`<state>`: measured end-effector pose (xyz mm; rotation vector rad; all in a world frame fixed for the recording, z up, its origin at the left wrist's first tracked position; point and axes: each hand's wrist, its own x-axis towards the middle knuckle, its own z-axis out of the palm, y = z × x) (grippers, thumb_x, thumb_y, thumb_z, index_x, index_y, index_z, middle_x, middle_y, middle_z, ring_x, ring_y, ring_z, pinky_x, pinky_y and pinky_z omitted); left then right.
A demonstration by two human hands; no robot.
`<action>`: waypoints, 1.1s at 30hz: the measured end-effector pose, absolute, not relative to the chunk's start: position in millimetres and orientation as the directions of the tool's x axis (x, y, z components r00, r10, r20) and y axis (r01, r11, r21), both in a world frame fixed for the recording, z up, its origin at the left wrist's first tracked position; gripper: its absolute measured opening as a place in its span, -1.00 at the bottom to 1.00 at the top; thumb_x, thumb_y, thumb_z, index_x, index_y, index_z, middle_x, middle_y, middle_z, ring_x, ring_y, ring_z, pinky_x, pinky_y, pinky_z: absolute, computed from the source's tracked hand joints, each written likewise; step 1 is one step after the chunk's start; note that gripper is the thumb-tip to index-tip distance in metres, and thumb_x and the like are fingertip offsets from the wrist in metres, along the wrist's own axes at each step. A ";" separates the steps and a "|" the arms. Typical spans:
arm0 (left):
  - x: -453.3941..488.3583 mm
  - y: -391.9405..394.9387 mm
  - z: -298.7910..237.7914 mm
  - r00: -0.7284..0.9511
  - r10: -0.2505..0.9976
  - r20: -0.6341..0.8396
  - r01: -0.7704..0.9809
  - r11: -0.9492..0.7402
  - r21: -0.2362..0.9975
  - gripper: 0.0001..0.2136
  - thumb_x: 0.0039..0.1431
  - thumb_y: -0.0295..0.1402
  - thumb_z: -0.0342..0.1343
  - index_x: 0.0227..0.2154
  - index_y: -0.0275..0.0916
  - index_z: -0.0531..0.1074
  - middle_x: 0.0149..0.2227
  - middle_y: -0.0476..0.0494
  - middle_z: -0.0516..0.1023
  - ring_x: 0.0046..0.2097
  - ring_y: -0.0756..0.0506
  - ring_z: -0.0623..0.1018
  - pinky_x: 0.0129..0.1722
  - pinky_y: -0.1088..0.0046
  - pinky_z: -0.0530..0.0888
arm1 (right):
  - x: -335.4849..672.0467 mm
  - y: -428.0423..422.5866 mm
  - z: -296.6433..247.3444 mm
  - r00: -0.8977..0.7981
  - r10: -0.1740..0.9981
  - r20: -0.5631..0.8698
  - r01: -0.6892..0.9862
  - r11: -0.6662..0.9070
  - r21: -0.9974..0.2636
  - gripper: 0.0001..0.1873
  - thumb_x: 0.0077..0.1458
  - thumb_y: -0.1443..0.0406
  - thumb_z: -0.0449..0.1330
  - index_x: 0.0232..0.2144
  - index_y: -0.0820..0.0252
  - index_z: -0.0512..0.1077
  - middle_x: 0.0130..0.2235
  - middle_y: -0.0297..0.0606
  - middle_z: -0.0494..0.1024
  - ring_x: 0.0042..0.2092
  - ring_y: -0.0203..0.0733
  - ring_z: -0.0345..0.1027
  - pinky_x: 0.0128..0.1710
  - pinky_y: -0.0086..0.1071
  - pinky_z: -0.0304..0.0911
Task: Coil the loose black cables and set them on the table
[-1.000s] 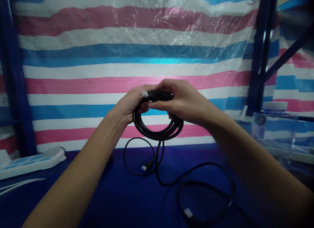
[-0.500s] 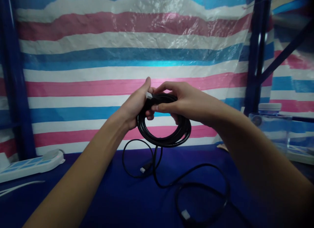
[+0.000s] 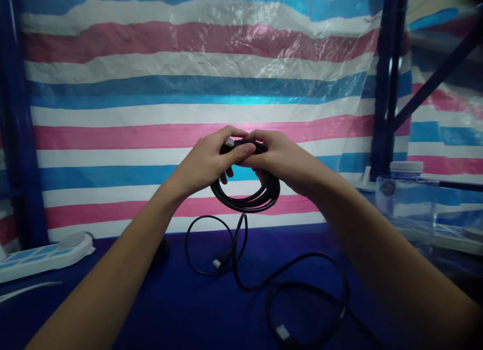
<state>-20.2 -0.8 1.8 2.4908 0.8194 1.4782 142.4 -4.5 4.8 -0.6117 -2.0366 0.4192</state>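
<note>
Both hands hold a black cable coil (image 3: 247,199) up in front of the striped tarp. My left hand (image 3: 206,161) grips the top of the coil, thumb pressed over it beside a light plug tip (image 3: 229,142). My right hand (image 3: 279,159) closes on the same top part, touching the left fingers. The rest of the black cable (image 3: 302,284) hangs down and lies in loose loops on the blue table (image 3: 181,310). Two light connector ends rest there, one (image 3: 216,263) near the middle and one (image 3: 282,332) near the front.
A white power strip (image 3: 45,254) lies at the left on the table. A clear plastic jar (image 3: 407,199) with a white lid stands at the right. Blue metal posts (image 3: 385,78) frame the red, white and blue striped tarp (image 3: 188,63) behind.
My left thumb has folded down over the top of the coil, and both hands have closed together on it. The coil has shifted slightly left.
</note>
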 end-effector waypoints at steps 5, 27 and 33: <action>-12.0 -1.1 -2.2 0.227 0.443 0.867 0.469 -0.830 0.302 -0.72 0.16 -0.06 0.02 -0.30 -0.18 0.31 -0.47 0.00 0.46 -0.58 0.05 0.39 -0.60 0.57 0.30 | 145.5 -3.3 8.2 -0.369 0.666 0.648 0.254 0.743 -0.619 -0.78 0.00 0.29 0.21 -0.27 0.25 0.31 -0.55 -0.34 0.31 -0.58 -0.37 0.18 -0.67 -0.49 0.06; -5.1 11.9 -7.7 0.061 0.367 0.928 0.491 -0.821 0.293 -0.75 0.17 -0.12 0.02 -0.35 -0.22 0.38 -0.34 -0.05 0.49 -0.48 0.03 0.43 -0.46 0.49 0.31 | 157.9 1.3 12.7 -0.342 0.708 0.618 0.213 0.699 -0.682 -0.92 -0.01 0.37 0.17 -0.38 0.27 0.38 -0.60 -0.31 0.29 -0.62 -0.35 0.18 -0.72 -0.48 0.00; -17.6 4.2 0.9 0.242 0.547 0.802 0.535 -0.765 0.360 -0.70 0.01 -0.15 0.17 -0.25 -0.22 0.38 -0.22 -0.13 0.49 -0.28 -0.08 0.49 -0.42 0.48 0.38 | 163.0 -2.2 14.0 -0.446 0.685 0.576 0.374 0.728 -0.575 -0.84 0.01 0.39 0.18 -0.28 0.26 0.39 -0.52 -0.30 0.32 -0.59 -0.39 0.13 -0.71 -0.49 -0.04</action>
